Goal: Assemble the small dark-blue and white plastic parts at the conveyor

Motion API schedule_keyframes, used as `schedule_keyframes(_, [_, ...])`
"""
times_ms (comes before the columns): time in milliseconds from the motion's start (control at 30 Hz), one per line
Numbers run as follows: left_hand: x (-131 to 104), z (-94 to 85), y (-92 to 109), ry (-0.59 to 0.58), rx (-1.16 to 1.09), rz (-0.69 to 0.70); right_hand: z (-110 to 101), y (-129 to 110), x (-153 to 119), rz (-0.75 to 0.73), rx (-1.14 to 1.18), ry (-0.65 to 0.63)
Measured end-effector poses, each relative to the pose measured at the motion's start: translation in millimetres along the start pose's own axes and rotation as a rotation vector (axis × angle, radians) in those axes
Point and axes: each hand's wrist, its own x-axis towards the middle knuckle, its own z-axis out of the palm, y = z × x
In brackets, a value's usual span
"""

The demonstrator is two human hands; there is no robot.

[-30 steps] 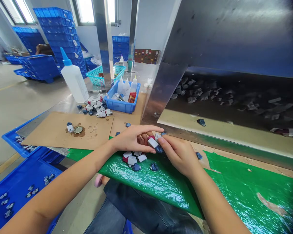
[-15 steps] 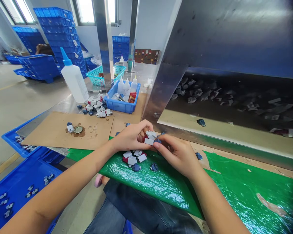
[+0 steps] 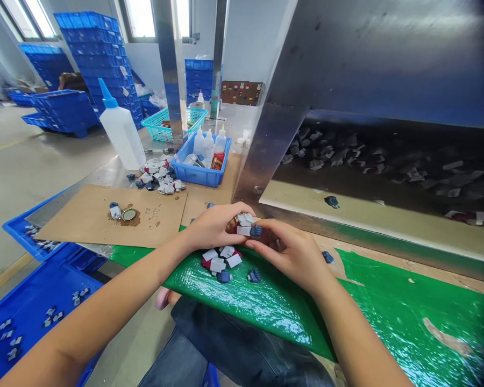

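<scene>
My left hand (image 3: pixel 218 226) is closed around several small white blocks with dark red ends (image 3: pixel 245 219). At its fingertips is a white block joined to a dark blue fist-shaped piece (image 3: pixel 256 231). My right hand (image 3: pixel 292 250) reaches around this blue piece, thumb below and forefinger above, with a gap between them; its other fingers are partly hidden. Beneath the hands, a small group of white and dark red parts (image 3: pixel 218 265) lies on the green covering (image 3: pixel 234 293). Two loose blue fist-shaped pieces (image 3: pixel 254 276) rest beside it.
At the left, a cardboard sheet (image 3: pixel 80 215) bears a bottle cap (image 3: pixel 129 214) on a wet stain. Behind are a pile of parts (image 3: pixel 157 174), a large white bottle (image 3: pixel 123 137) and a blue tray (image 3: pixel 197 174) of small bottles. A metal hood (image 3: pixel 282 107) rises at right.
My right fingertips have spread from a pinch on the blue piece and shifted slightly left. The blue piece now sits against the end of the white block in my left hand.
</scene>
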Motion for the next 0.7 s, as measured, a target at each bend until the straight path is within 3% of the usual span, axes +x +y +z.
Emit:
schedule_keyframes(367, [0.0,-1.4,1.9,0.045,-0.064,-0.023,-2.5,0.9,0.0,-0.004,-0.061,0.058])
schedule_keyframes(700, [-0.7,-1.8,6.7,0.012,-0.198,-0.156,-1.7,2.7,1.1,0.029,-0.117,0.12])
